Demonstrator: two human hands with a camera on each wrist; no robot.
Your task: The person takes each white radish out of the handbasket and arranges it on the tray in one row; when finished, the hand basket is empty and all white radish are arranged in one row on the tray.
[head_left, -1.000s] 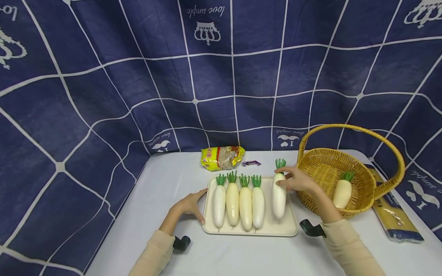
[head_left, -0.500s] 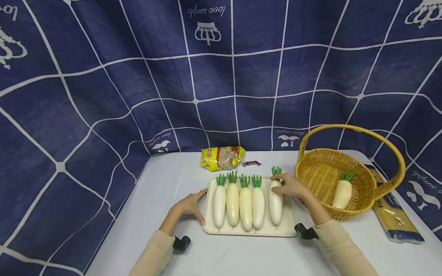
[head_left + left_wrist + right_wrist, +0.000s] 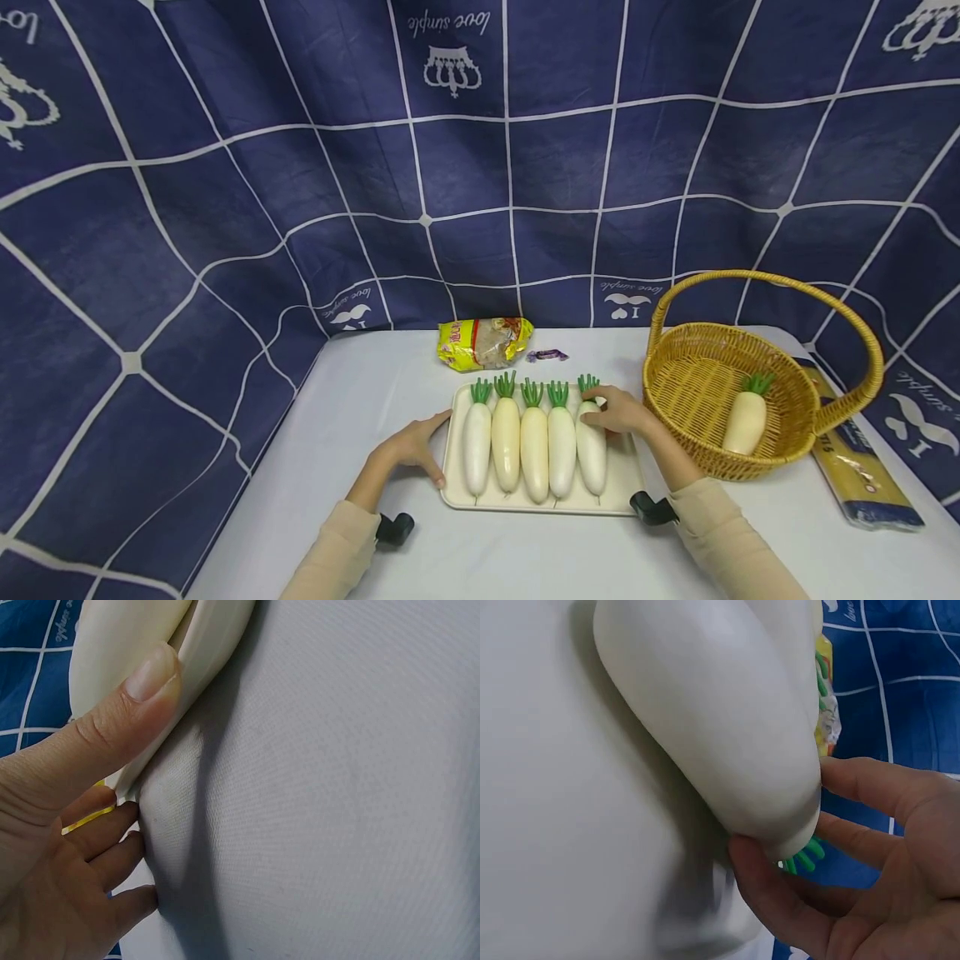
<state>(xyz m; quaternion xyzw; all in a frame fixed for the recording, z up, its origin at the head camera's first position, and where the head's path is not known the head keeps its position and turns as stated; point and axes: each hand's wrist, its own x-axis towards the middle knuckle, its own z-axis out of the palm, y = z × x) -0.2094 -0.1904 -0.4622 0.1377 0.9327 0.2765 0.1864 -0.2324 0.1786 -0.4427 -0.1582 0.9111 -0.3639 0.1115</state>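
My right hand holds a white radish with green leaf stubs near its leafy end, low over the right part of a cream tray. In the right wrist view, thumb and fingers pinch that radish at its end. Several more radishes, white and yellowish, lie side by side on the tray with leaves pointing away; the nearest white radish is right beside the held one. My left hand spreads along the tray's left edge, and in the left wrist view its thumb rests at the rim.
A wicker basket with a tall handle stands at the right, one radish inside. Beside it lies a flat yellow-and-blue packet. Behind the tray are a yellow food bag and a purple-wrapped candy. A blue curtain hangs behind.
My right hand has moved left and lowered the radish from the tray's right part to beside the row. The left hand has stayed at the tray's edge.
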